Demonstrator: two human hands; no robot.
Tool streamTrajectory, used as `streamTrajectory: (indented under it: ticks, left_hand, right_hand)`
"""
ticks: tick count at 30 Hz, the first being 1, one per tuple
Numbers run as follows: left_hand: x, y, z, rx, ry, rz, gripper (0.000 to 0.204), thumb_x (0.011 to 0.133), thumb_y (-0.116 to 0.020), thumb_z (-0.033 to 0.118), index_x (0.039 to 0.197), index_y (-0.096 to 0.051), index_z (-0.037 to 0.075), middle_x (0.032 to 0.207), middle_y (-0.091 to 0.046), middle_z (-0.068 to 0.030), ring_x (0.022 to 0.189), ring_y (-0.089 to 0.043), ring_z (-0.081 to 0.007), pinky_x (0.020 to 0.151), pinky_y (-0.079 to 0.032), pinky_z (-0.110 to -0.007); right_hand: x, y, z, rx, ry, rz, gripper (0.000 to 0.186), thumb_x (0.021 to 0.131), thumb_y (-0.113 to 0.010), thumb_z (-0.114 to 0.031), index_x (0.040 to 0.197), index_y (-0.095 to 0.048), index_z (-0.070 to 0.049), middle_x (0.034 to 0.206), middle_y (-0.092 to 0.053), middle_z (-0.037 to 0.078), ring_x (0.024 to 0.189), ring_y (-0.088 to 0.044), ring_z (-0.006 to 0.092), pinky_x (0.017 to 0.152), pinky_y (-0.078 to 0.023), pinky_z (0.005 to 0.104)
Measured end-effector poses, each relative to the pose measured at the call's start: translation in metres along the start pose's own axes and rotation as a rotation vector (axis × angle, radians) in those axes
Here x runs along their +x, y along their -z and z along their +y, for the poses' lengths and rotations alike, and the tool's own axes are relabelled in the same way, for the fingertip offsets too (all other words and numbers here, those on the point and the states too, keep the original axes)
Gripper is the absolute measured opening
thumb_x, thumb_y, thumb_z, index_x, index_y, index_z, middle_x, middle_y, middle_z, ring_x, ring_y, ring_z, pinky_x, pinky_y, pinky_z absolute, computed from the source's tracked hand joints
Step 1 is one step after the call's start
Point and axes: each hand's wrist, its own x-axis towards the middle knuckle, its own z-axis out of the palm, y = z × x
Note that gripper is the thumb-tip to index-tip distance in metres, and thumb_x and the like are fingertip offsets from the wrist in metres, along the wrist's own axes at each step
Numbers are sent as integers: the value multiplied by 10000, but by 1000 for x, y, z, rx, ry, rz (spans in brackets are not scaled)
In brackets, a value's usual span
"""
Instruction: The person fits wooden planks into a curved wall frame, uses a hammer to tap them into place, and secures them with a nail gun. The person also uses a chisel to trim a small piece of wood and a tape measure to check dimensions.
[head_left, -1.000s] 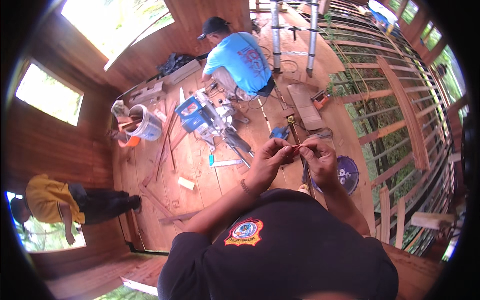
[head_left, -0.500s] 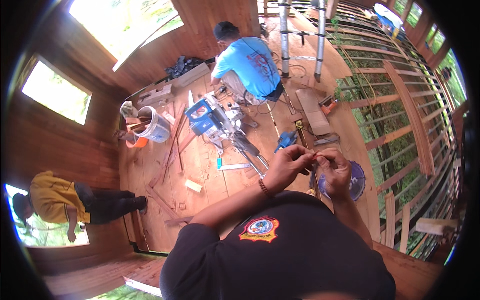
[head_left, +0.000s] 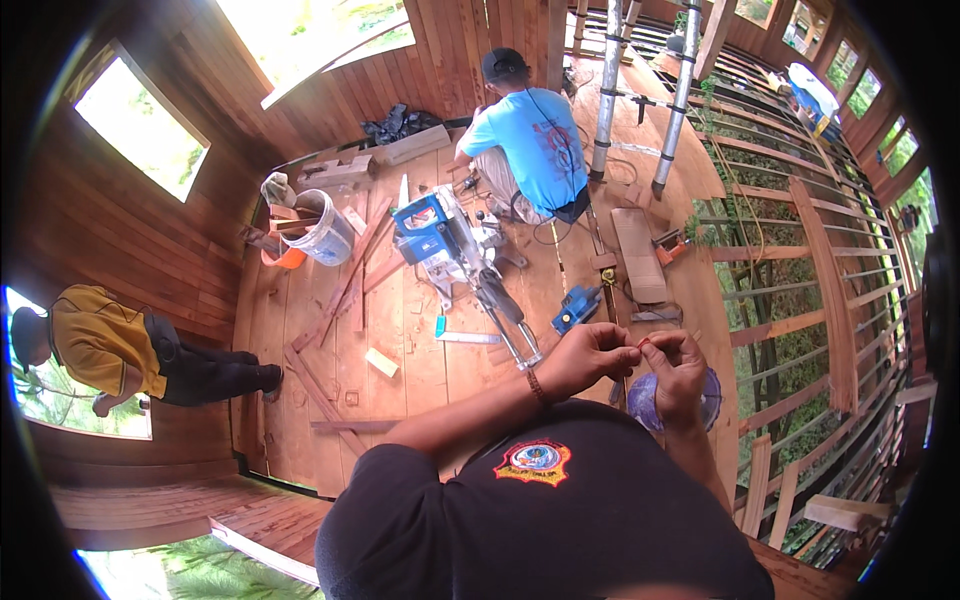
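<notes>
Drawn narrow at the fingertips, left grip [head_left: 585,360]; cannot tell whether closed on anything. Pinched narrow on a small red piece [head_left: 644,342], right grip [head_left: 677,378]. Location of the piece: in front of the chest, at the right fingertips, just beside the left. Too small to identify.

Surroundings, left to right. At far left, standing person in yellow shirt [head_left: 105,345]. Next, on the plank floor [head_left: 275,320], white bucket [head_left: 330,232] with wood offcuts. Then blue power saw [head_left: 425,240], with teal-handled square [head_left: 440,328] near it. Beyond, crouched person in blue shirt [head_left: 535,150], back turned. Near the left grip in view, blue power tool [head_left: 575,308]. Below the right grip, partly hidden, purple round object [head_left: 645,405]. At far right, open joists [head_left: 780,326] over greenery.

Handling, as judged: anchor the piece with the right thumb and forefinger; work it lightly with the left fingertips. Brace elbows against the body. Use finger pads, not nails; avoid crushing or sharp tugging. Stay over solid planks, away from the joists: likely hard to recover if dropped there.
</notes>
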Motion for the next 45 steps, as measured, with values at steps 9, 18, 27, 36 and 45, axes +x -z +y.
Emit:
streamTrajectory:
  ticks: [9,18,27,36,45]
  left_hand:
    - [0,3,-5,287,75,-29,230,991,-708,184,1092,-725,-21,882,-733,-57,792,-688,-111,725,-576,-282]
    - [-2,-8,-3,709,-304,139,174,938,-758,138,1012,-732,-17,812,-725,-85,768,-677,-121,683,-543,-328]
    - [0,-4,-7,536,-186,78,139,930,-744,105,1016,-742,-4,802,-728,-97,736,-688,-148,694,-555,-331]
    - [-4,3,-3,647,-177,-62,224,932,-714,200,1039,-720,3,884,-743,-170,839,-743,-279,760,-561,-386]
    - [5,2,-3,515,-136,43,190,966,-733,168,986,-723,-20,876,-745,-82,829,-681,-103,748,-555,-306]
  right_hand:
    - [-12,5,5,-190,-184,62,106,945,-706,-19,1044,-701,16,959,-733,63,892,-676,109,816,-542,256]
    - [-11,9,12,-134,-184,77,95,959,-680,-45,1027,-700,18,955,-725,50,887,-657,99,805,-517,247]
    - [-9,18,9,-138,-232,-51,87,975,-666,-54,1022,-677,19,949,-710,45,894,-653,107,817,-517,253]
    - [-12,25,3,-225,-275,-160,85,977,-684,-68,1006,-670,10,884,-694,23,828,-633,88,767,-516,257]
    - [-14,8,22,-91,-207,50,87,997,-645,-59,1042,-676,9,941,-695,40,848,-634,102,798,-514,254]
